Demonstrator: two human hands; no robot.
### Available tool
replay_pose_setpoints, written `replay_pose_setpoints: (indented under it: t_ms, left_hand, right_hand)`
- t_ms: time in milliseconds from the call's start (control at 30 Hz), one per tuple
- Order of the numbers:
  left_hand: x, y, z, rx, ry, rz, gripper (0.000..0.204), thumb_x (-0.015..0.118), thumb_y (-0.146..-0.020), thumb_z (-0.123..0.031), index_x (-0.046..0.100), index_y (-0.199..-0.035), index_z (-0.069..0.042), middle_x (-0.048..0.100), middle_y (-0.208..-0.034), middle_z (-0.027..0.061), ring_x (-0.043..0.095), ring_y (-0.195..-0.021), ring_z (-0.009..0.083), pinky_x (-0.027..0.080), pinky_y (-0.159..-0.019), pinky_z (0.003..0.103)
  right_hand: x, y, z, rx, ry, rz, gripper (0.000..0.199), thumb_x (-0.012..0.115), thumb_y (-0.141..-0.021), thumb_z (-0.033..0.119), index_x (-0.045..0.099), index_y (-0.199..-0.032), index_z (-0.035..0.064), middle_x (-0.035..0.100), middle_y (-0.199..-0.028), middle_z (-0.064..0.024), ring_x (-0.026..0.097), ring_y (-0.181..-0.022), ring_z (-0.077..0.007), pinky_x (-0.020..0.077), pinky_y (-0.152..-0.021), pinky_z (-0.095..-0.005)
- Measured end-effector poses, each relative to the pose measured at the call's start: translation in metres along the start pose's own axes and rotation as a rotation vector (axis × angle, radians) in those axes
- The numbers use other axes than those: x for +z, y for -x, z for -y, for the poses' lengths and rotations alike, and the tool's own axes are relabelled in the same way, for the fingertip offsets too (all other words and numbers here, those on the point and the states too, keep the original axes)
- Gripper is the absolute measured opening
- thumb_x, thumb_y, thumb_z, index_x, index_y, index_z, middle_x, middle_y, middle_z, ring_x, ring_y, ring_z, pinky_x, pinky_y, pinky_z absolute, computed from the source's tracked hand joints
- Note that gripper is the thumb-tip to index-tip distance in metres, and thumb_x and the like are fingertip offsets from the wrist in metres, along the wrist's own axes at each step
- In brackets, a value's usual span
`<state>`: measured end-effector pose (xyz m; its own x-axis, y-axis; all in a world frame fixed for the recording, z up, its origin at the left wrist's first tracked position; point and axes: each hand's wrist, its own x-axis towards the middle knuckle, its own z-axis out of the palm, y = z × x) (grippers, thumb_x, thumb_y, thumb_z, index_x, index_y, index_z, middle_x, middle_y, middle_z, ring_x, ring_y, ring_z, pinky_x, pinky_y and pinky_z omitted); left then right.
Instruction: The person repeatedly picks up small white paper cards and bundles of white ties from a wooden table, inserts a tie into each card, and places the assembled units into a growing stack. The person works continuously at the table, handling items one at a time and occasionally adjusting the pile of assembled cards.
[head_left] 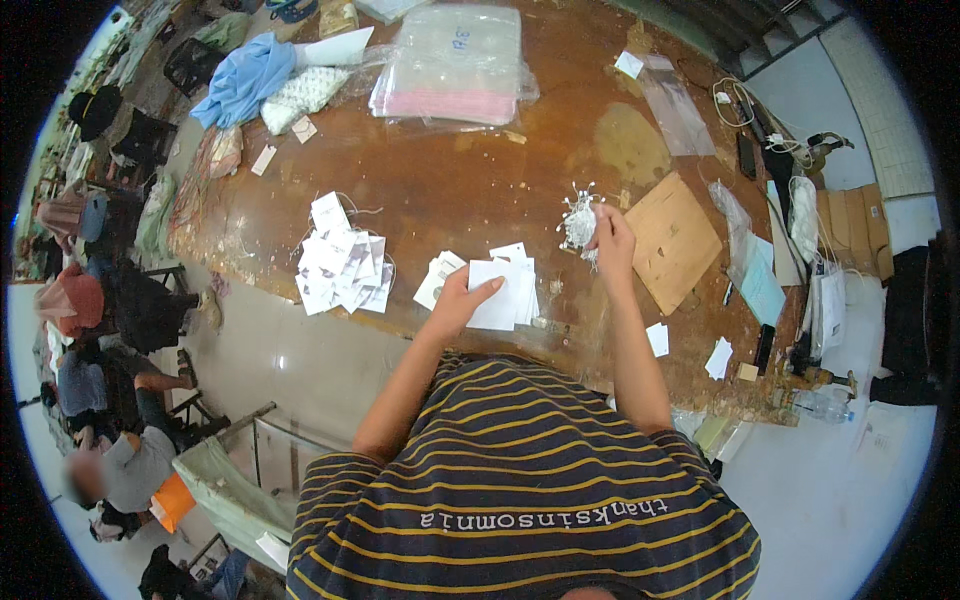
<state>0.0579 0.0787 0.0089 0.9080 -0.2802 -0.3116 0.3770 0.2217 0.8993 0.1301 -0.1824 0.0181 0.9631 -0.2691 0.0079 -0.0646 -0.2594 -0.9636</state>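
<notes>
My left hand grips a white card, thumb on top, near the table's front edge. More white cards lie fanned out under and beside it, among them a loose stack to its left. My right hand is closed in a pinch at the right side of a small heap of white tag strings; the fingertips touch the strings, and how many they hold is hidden. Further left lies a pile of white tags with strings attached, overlapping one another.
The brown table carries a stack of clear plastic bags at the back and blue cloth at the far left. Right of my right hand lies a brown cardboard sheet, then a phone and cables. People sit to the left beyond the table.
</notes>
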Motion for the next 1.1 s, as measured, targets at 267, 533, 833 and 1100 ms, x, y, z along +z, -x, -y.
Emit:
replay_pose_setpoints:
  t_ms: [267, 533, 833, 1100]
  left_hand:
    - [0.026, -0.018, 0.015, -0.203, 0.495, 0.015, 0.034, 0.065, -0.090, -0.020, 0.055, -0.118, -0.003, 0.066, -0.104, 0.0068, 0.065, -0.092, 0.0164, 0.055, -0.079, 0.032]
    - [0.034, -0.047, 0.031, -0.143, 0.422, -0.118, 0.025, 0.065, -0.091, -0.017, 0.060, -0.110, -0.002, 0.067, -0.099, 0.0065, 0.066, -0.086, 0.0154, 0.055, -0.075, 0.031]
    - [0.040, -0.069, 0.024, -0.037, 0.287, -0.244, 0.022, 0.065, -0.091, -0.016, 0.062, -0.107, -0.001, 0.068, -0.097, 0.0057, 0.065, -0.083, 0.0137, 0.053, -0.072, 0.029]
    - [0.023, -0.060, -0.003, 0.063, 0.173, -0.271, 0.019, 0.068, -0.089, -0.016, 0.065, -0.098, 0.000, 0.068, -0.089, 0.0040, 0.062, -0.072, 0.0096, 0.051, -0.064, 0.027]
  right_hand:
    - [0.060, 0.057, -0.010, -0.010, 0.033, 0.536, 0.029, 0.059, -0.082, 0.001, 0.063, -0.110, 0.0019, 0.069, -0.097, -0.0184, 0.066, -0.091, -0.0350, 0.0521, -0.078, -0.0400]
    - [0.024, 0.053, -0.052, -0.246, 0.499, 0.464, 0.027, 0.060, -0.083, 0.007, 0.056, -0.110, 0.0043, 0.065, -0.087, -0.0233, 0.063, -0.085, -0.0425, 0.0497, -0.072, -0.0489]
    - [-0.034, 0.005, -0.091, -0.311, 0.798, 0.354, 0.030, 0.056, -0.093, 0.034, 0.056, -0.112, 0.0114, 0.066, -0.088, -0.0216, 0.063, -0.081, -0.0414, 0.0483, -0.069, -0.0496]
    - [-0.072, 0.020, -0.135, 0.160, 0.884, -0.069, 0.027, 0.048, -0.095, 0.030, 0.060, -0.107, 0.0082, 0.067, -0.091, -0.0215, 0.063, -0.086, -0.0423, 0.0471, -0.074, -0.0530]
